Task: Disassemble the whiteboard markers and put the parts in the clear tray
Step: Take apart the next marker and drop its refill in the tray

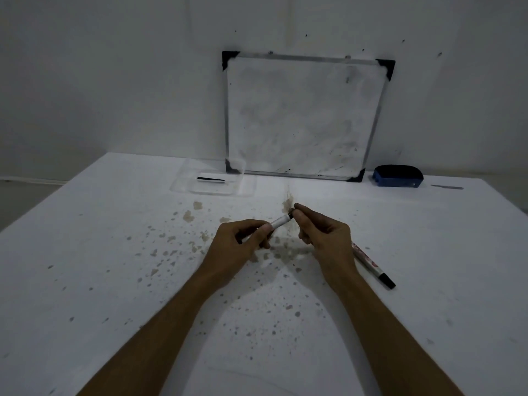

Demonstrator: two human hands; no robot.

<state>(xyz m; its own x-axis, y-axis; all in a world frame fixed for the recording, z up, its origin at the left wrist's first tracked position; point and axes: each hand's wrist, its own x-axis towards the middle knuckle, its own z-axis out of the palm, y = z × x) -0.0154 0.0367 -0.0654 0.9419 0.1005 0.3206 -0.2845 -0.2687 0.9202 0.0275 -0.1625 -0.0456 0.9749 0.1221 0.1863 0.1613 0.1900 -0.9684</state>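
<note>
Over the middle of the table my left hand [243,238] grips the white barrel of a whiteboard marker [280,221]. My right hand [323,232] pinches that marker's dark far end between thumb and fingertips. A second whiteboard marker [374,267], white with red print and a black cap, lies on the table just right of my right wrist. The clear tray [183,181] sits at the back left of the table. A thin black and white marker part [211,179] lies inside it.
A small whiteboard [303,115] leans on the wall at the back. To its right rests a blue and black eraser [398,176], with a thin grey strip [447,187] beyond. The white table [114,281] is speckled with brown stains.
</note>
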